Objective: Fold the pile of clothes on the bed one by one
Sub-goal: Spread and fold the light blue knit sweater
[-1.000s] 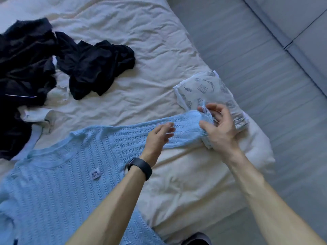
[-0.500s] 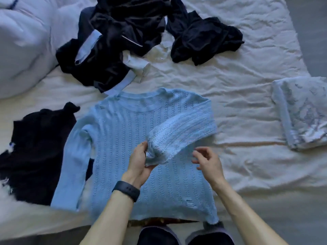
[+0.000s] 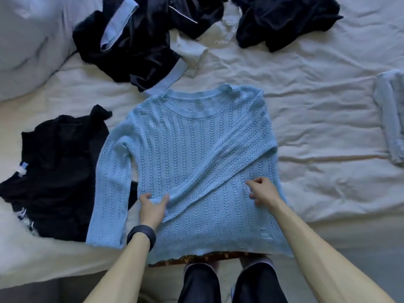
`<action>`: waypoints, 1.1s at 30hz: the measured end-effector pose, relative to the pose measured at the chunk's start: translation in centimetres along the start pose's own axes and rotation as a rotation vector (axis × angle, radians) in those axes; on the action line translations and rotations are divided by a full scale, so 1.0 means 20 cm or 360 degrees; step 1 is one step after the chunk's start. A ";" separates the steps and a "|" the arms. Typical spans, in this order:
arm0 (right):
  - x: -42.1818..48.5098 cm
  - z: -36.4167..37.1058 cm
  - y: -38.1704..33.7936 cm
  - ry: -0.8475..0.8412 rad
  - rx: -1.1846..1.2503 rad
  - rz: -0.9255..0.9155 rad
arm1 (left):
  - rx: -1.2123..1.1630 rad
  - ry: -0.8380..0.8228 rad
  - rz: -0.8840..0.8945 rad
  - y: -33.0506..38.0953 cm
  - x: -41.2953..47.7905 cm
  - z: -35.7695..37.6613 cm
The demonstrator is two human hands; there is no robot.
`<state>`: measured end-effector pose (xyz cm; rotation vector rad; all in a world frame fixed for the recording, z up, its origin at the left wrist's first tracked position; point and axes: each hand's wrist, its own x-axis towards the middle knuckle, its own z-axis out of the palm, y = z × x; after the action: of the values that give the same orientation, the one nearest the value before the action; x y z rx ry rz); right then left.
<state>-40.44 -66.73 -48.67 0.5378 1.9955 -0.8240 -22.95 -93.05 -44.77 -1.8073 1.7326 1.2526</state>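
Since the moment before, the folded sleeve (image 3: 209, 171) has come down from the air. It now lies flat, slanting across the front of the blue sweater (image 3: 196, 132) from the far right shoulder to the near left. The left hand (image 3: 152, 209) pinches its cuff between thumb and fingers. The right hand (image 3: 263, 191) rests on the knit with loosely curled fingers and holds nothing. The sweater lies spread on the bed (image 3: 317, 101) directly before the person, neck away, hem at the near edge. I judge the free sleeve (image 3: 109, 193) comes next. It lies on the left, its length running toward the person beside the body, so the left hand is much nearer. The dark pile (image 3: 140, 44) waits beyond the neck.
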 end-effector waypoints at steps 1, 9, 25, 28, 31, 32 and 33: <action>0.01 -0.03 -0.01 -0.0033 0.0059 0.0000 | 0.0118 0.0075 0.0080 0.01 0.02 0.00; 0.02 -0.15 -0.04 -0.0050 0.0352 0.0040 | 0.0684 0.0438 0.0068 0.04 -0.02 -0.04; 0.28 -0.22 -0.41 -0.0063 0.2212 0.0727 | 0.0882 -0.0394 0.1239 1.58 0.04 1.05; 0.29 -0.25 -0.38 -0.0121 0.2368 0.0723 | 0.1102 -0.0398 0.1146 1.74 0.11 1.11; 0.28 -0.25 -0.32 -0.0136 0.2286 0.0568 | 0.1275 -0.0342 0.1218 1.83 0.18 1.11; 0.27 -0.23 -0.30 -0.0129 0.2204 0.0506 | 0.1337 -0.0283 0.1291 1.84 0.20 1.12; 0.26 -0.22 -0.28 -0.0121 0.2120 0.0447 | 0.1477 -0.0174 0.1407 1.86 0.20 1.12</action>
<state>-49.18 -67.09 -49.61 1.4292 1.0081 -1.8842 -65.84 -86.00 -48.41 -0.4378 2.5242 0.5184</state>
